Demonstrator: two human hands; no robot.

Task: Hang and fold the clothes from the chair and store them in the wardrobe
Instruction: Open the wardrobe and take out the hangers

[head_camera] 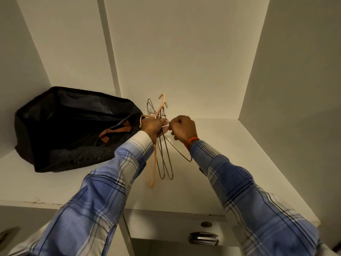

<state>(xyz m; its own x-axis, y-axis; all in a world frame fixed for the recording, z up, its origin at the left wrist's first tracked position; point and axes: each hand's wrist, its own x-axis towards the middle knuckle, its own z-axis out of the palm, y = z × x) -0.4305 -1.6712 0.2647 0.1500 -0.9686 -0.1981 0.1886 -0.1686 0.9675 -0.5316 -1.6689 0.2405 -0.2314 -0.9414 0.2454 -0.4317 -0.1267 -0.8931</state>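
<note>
Hangers, a bunch of thin wire ones with one peach plastic one among them, are held upright above the white wardrobe shelf, roughly midway along its length and near its back edge. Their hooks stick up above the hands, and their long bodies hang down below, between the two wrists, towards the shelf's front edge.

A black fabric storage bag with a brown strap sits on the shelf's back left part, its right end just beside the left hand.

Both forearms reach up in blue and white checked sleeves. The left hand is curled round the necks of the bunch, gripping them just under the hooks. The right hand is closed in a fist touching the left, its fingers pinching at the necks of the hangers from the right; which wire it grips cannot be told. An orange thread band circles the right wrist.

Below the shelf's front edge, a metal hinge shows on a white panel.
</note>
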